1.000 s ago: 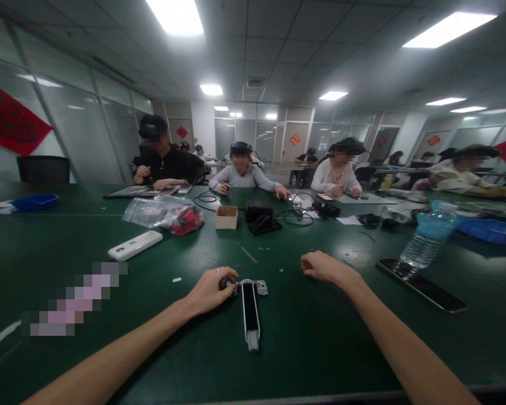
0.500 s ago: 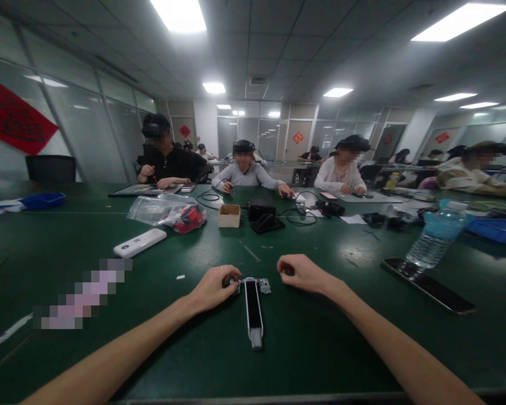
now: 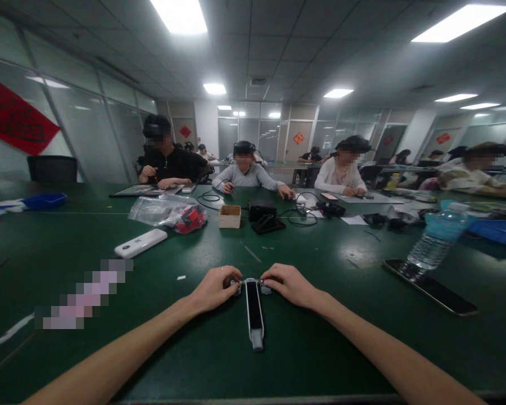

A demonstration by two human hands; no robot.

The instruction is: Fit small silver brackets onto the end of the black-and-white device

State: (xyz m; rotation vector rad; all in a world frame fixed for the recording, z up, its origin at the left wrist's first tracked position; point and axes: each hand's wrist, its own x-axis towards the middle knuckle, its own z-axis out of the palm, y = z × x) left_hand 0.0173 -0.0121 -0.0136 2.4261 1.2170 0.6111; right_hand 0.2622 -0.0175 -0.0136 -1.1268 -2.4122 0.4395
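A slim device with a black face, a white rim and a grey end [image 3: 254,306] lies on the green table in front of me. Small metal pieces stick out on both sides of its far end. My left hand [image 3: 217,287] pinches the left metal piece [image 3: 236,289], and its fingertips partly cover it. On the other side, the thumb and fingers of my right hand [image 3: 290,284] close on the right metal piece [image 3: 265,289], which is mostly hidden by them.
Ahead stand a small open box [image 3: 230,217] and a black device [image 3: 261,211] with cables. A plastic bag with red items [image 3: 168,212] and a white handheld object [image 3: 141,243] lie left. Right are a phone [image 3: 430,287] and water bottle [image 3: 436,236]. Several people sit across the table.
My right hand has moved left and its fingers have closed on the right metal piece. My left hand stays at the left piece.
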